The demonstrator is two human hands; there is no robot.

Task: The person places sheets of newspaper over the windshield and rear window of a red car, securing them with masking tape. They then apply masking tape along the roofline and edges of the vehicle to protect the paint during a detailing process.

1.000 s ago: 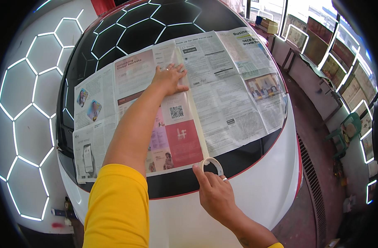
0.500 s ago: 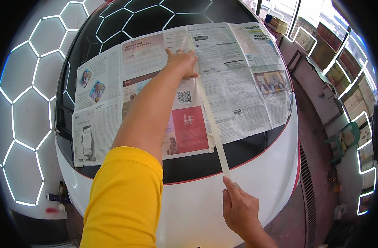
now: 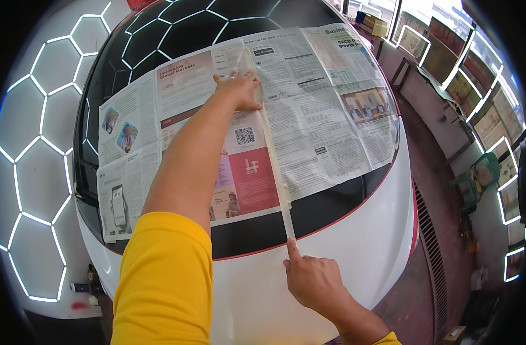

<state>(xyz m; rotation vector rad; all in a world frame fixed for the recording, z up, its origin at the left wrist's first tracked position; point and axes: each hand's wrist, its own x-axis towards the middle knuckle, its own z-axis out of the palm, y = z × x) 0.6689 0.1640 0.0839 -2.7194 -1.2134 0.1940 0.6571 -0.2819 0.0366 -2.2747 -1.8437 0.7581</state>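
Observation:
Sheets of newspaper (image 3: 309, 121) cover much of the dark glass (image 3: 248, 234) of a white vehicle. A long strip of cream masking tape (image 3: 279, 181) runs along the seam between sheets and down over the bare glass. My left hand (image 3: 238, 92) lies on the newspaper beside the tape's upper part, fingers spread. Close to me, the straight index finger of my right hand (image 3: 316, 279) touches the lower end of the tape by the red trim (image 3: 316, 230). The other right fingers are curled, with the thumb apart from the tape, and I see nothing held in them.
The white body panel (image 3: 246, 287) curves below the glass. A wall of glowing hexagon lights (image 3: 56, 121) stands at the left. To the right are a floor grate (image 3: 430, 247), a green chair (image 3: 476, 181) and boxes (image 3: 371, 24) near the windows.
My right hand has moved left and slightly up, from pinching the free tape end to touching it with the index finger. The tape now lies straighter along the newspaper seam. My left hand stays spread.

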